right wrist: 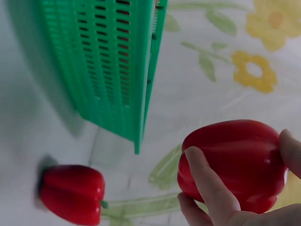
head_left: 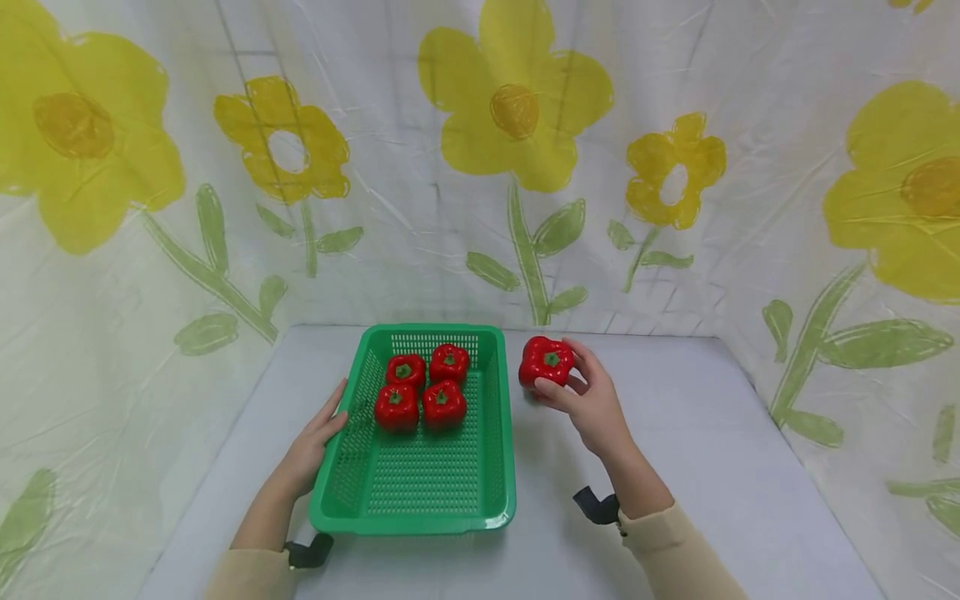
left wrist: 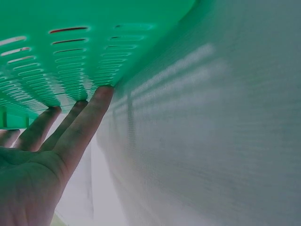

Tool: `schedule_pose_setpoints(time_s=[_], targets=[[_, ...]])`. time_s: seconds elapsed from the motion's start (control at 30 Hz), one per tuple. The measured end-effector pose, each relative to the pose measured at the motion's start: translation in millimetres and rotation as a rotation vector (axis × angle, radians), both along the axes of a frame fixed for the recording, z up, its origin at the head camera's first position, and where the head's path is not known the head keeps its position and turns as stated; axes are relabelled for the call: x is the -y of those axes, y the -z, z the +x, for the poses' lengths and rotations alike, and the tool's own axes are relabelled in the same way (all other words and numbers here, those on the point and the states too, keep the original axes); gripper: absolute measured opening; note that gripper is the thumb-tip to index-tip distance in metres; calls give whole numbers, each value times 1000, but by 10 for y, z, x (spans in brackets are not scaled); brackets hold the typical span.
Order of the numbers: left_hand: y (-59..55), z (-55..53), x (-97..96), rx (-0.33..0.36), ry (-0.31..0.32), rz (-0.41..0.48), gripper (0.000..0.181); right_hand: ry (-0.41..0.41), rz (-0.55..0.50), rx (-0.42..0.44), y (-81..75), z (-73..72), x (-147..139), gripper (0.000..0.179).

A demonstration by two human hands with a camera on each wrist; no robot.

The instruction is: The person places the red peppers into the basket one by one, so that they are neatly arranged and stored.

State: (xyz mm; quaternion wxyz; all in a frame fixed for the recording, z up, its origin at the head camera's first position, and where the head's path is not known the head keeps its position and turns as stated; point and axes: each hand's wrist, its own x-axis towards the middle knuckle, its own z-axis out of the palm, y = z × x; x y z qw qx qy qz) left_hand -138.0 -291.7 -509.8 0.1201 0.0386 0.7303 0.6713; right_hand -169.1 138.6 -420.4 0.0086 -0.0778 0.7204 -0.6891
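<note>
My right hand (head_left: 596, 408) grips a red bell pepper (head_left: 546, 362) above the table, right of the green basket (head_left: 420, 523). Thumb and fingers lie round the pepper's sides in the right wrist view, its green stem showing in the head view. Another red bell pepper (right wrist: 73, 194) sits on the table beyond it; from the head it is mostly hidden beneath the held one. Several red bell peppers (head_left: 444, 406) stand together in the basket's far half. With fingers straight, my left hand (head_left: 307, 450) touches the basket's left outer wall, fingertips on the slotted side (left wrist: 70, 61).
The basket stands on a white table (head_left: 660, 400), left of its middle. Behind and at both sides hangs a white curtain (head_left: 390, 233) printed with yellow flowers. Dark wrist straps (head_left: 597, 505) stick out near both sleeves.
</note>
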Motion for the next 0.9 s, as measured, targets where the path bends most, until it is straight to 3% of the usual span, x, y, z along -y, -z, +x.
schedule_pose_setpoints(time_s=[0.37,0.9], targets=[[-8,7,-3,17,-10,-4,58,-70,-8,7,4,133,203,79],[-2,-1,9,13,4,16,58,-123,63,61,18,355,541,82]])
